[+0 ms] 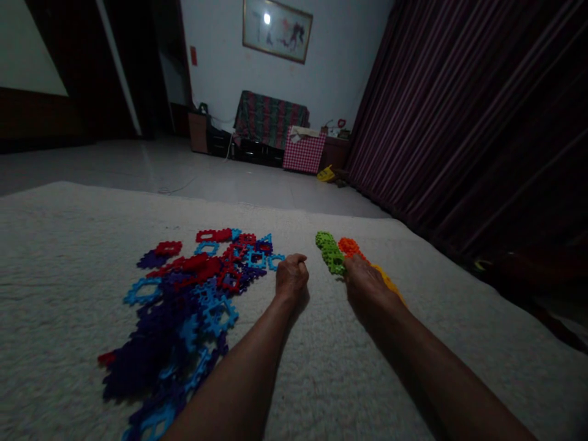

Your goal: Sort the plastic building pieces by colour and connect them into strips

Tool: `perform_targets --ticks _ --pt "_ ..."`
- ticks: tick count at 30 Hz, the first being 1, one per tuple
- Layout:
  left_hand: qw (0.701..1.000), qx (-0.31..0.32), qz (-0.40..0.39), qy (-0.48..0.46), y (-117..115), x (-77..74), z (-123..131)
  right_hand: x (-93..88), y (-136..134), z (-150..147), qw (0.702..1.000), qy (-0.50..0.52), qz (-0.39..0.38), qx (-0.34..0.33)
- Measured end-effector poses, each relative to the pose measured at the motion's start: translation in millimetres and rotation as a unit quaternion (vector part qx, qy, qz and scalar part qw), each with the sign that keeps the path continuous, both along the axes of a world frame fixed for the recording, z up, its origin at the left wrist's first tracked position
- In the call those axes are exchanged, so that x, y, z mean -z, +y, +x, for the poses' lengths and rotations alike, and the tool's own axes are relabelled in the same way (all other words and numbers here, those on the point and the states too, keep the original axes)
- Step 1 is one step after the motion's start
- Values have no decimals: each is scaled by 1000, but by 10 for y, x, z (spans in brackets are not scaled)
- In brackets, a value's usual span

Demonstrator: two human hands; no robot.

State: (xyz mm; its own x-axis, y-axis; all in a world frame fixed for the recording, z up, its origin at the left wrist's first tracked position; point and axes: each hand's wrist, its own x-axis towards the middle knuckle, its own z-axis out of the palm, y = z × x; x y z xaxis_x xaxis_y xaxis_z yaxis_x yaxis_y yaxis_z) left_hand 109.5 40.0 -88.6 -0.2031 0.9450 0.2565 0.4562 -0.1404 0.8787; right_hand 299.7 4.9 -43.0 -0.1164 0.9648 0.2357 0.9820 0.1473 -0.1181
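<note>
My left hand (291,275) rests as a closed fist on a pale carpet (68,257), just right of a heap of flat red, blue and purple interlocking plastic pieces (193,294). Whether anything is inside the fist is hidden. My right hand (365,278) lies palm down on a joined strip of pieces: the green pieces (329,250) and an orange piece (349,246) stick out past the fingers, and a yellow piece (390,283) shows at the wrist. Its fingers curl over the strip's near end.
The carpet ends at a bare grey floor (184,165). A dark striped curtain (459,122) runs along the right. At the far wall stand a cloth-covered cabinet (271,119), a pink checked box (303,153) and a framed picture (277,29).
</note>
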Motion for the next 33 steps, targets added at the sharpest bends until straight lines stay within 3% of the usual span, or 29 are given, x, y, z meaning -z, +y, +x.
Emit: perform_targets --ticks 3,7,13,17,20,24,29,33 --pt "1000 -6 9 6 -12 -6 4 -42 105 -89 997 -52 -50 32" --pt "1000 -12 15 8 -29 -14 2 -36 145 -117 996 -47 -68 42" --pt "999 -7 9 33 -56 -64 -11 184 237 43 998 51 0 29" --pt "999 -3 -2 38 -53 -81 -13 211 287 60 993 85 77 -13" --pt "999 -3 -9 33 -46 -74 -9 133 231 0 990 53 126 -29" --pt "1000 0 -11 19 -41 -62 -3 104 91 -110 992 18 124 -23" --pt "1000 5 -12 20 -41 -82 -9 329 -40 -286 994 57 77 -53" --pt "999 -4 -21 45 -51 -122 -21 436 -110 -441 993 90 76 -20"
